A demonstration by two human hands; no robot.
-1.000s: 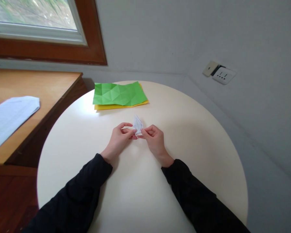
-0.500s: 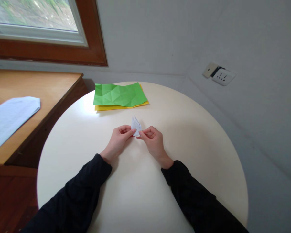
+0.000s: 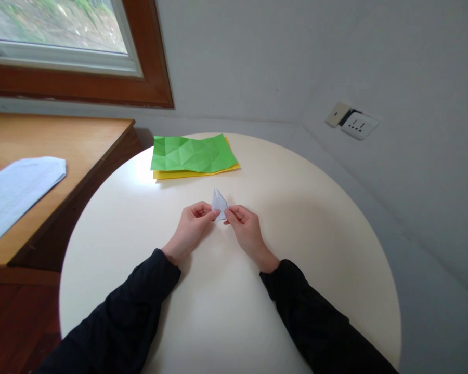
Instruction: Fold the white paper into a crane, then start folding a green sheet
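Note:
A small folded white paper (image 3: 219, 201) with a pointed top is held upright just above the round white table (image 3: 218, 306). My left hand (image 3: 195, 223) pinches its lower left side, thumb in front and fingers curled behind. On the lower right side, my right hand (image 3: 245, 226) grips the same paper between thumb and fingers. Both hands are closed, and their fingertips hide the paper's lower corners.
Beyond my hands, a creased green sheet (image 3: 191, 154) lies over a yellow sheet (image 3: 171, 175). To the left stands a wooden desk (image 3: 89, 135) with folded white papers (image 3: 27, 192) on it. A wall socket (image 3: 359, 125) is at the right.
The folded paper's top has drawn together into a narrower point, and its right edge sits differently under my right fingers. Both hands stay nearly in place; the view has shifted slightly.

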